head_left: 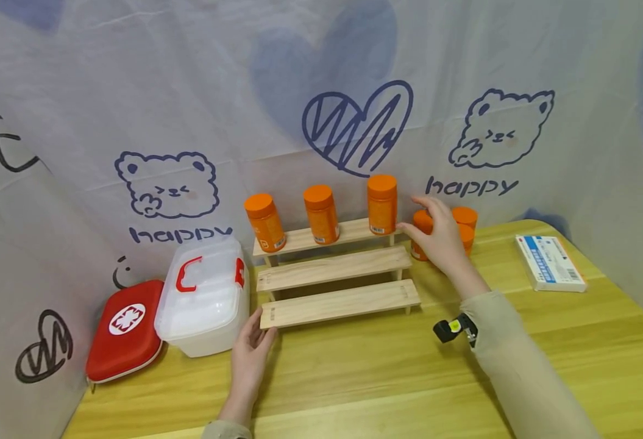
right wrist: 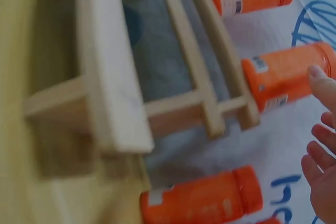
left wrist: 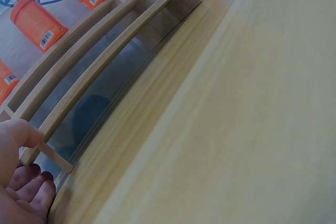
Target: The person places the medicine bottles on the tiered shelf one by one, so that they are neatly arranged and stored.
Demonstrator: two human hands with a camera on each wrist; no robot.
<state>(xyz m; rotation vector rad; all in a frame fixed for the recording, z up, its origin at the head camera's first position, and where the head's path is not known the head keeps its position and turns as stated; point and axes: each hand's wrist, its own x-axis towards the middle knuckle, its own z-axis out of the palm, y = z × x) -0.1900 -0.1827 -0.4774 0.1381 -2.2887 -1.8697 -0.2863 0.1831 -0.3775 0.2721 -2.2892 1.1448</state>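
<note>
A three-step wooden display rack (head_left: 343, 303) stands on the table, with three orange bottles on its top step: a left bottle (head_left: 266, 224), a middle bottle (head_left: 322, 214) and a right bottle (head_left: 382, 205). My left hand (head_left: 251, 350) holds the left end of the lowest step; in the left wrist view the thumb (left wrist: 23, 132) lies against the wood and the fingers curl below. Beside the right bottle is my right hand (head_left: 443, 241), fingers spread. In the right wrist view its thumb tip (right wrist: 316, 72) overlaps that bottle (right wrist: 289, 74); contact is unclear.
Several more orange bottles (head_left: 465, 217) stand on the table behind the right hand. A blue-and-white box (head_left: 551, 263) lies farther right. To the left are a clear lidded box (head_left: 203, 305) with red clasps and a red first-aid case (head_left: 126, 332). A printed cloth hangs behind.
</note>
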